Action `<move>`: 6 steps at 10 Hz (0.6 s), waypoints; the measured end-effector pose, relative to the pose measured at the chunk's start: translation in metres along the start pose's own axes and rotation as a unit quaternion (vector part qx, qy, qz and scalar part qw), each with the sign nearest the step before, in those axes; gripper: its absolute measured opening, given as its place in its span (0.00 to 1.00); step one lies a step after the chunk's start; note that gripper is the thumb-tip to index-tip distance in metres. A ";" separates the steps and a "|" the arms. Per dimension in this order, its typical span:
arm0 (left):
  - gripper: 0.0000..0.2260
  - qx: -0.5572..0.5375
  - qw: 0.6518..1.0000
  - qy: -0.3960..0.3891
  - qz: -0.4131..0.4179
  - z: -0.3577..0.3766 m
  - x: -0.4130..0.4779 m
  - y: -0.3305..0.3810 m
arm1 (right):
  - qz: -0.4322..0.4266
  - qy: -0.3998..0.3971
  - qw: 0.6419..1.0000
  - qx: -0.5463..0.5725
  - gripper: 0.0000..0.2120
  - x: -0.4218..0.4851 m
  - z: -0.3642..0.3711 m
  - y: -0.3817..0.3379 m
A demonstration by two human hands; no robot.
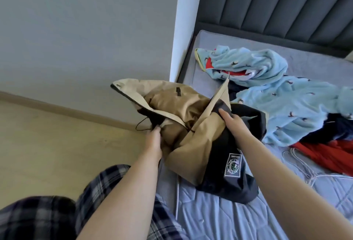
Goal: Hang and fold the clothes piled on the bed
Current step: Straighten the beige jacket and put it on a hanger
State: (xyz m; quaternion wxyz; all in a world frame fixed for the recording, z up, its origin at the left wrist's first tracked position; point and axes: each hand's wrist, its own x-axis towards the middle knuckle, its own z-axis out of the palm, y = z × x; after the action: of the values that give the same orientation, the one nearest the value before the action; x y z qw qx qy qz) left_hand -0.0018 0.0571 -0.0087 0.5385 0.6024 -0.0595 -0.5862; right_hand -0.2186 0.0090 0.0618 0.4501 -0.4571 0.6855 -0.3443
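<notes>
A tan and black hooded jacket [193,117] is held up over the bed's left edge, its hood spread open toward the wall. My left hand [153,142] grips the jacket's left front edge near a black drawstring. My right hand [232,123] grips the black fabric on the right side, above a square sleeve patch. Behind the jacket lies the pile: a light blue fleece garment [277,94] with small prints, dark navy clothing [336,129] and a red piece [324,153].
The bed [219,216] has a blue-grey quilted cover and a dark padded headboard [277,4]. White wire hangers [309,173] lie on the cover at the right. A grey wall and pale wooden floor [57,144] are to the left. My plaid-trousered legs are below.
</notes>
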 end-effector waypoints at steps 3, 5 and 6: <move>0.21 0.144 0.987 0.030 0.058 0.011 -0.021 0.017 | 0.006 -0.052 0.994 0.095 0.20 -0.012 0.029 0.000; 0.12 0.357 0.933 -0.026 0.029 0.007 -0.080 0.091 | -0.107 -0.064 0.984 0.124 0.13 -0.044 0.065 -0.062; 0.12 0.386 0.916 -0.017 0.105 0.004 -0.122 0.146 | -0.165 -0.033 0.979 0.115 0.10 -0.066 0.071 -0.109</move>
State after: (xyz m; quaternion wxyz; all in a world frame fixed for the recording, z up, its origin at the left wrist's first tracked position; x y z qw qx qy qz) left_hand 0.0394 0.0802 0.1756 0.3217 0.7436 -0.3535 -0.4676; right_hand -0.1059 0.0285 0.1521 0.4590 -0.5199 0.5415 -0.4752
